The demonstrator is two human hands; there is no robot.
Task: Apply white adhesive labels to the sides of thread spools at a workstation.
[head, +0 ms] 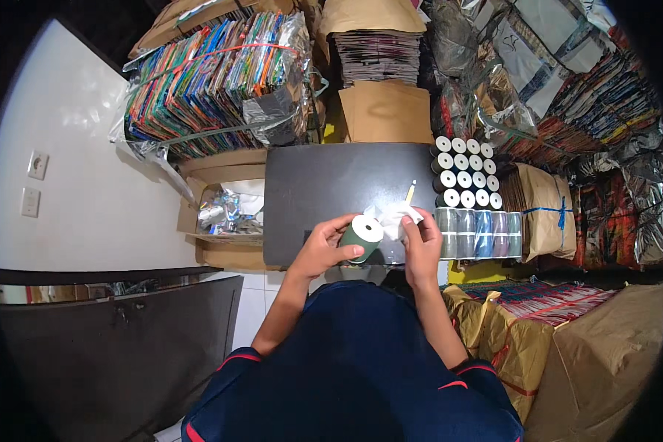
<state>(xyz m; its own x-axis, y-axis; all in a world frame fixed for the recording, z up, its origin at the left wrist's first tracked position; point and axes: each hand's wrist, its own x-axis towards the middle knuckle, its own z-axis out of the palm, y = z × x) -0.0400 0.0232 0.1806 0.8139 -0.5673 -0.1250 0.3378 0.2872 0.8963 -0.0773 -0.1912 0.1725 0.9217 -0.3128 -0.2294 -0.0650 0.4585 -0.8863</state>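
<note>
My left hand [331,246] grips a spool of dark green thread [351,245], tilted so that its white end with the centre hole faces up. Pinched in my right hand [421,246] is a crumpled white sheet [393,220], thin paper or tissue by its look, right beside the spool. Both hands are over the near edge of a dark tabletop [331,182]. Just beyond the white sheet, a slim pale stick-like object with a dark tip [411,191], perhaps a pen, lies on the table.
Rows of white-topped spools [464,171] stand at the table's right, behind wrapped spools in several colours [478,232]. An open carton [229,212] with crumpled plastic adjoins the left edge. Bundled packs [215,83] and a cardboard stack [384,110] rise at the back; a paper-wrapped bundle [547,210] sits right.
</note>
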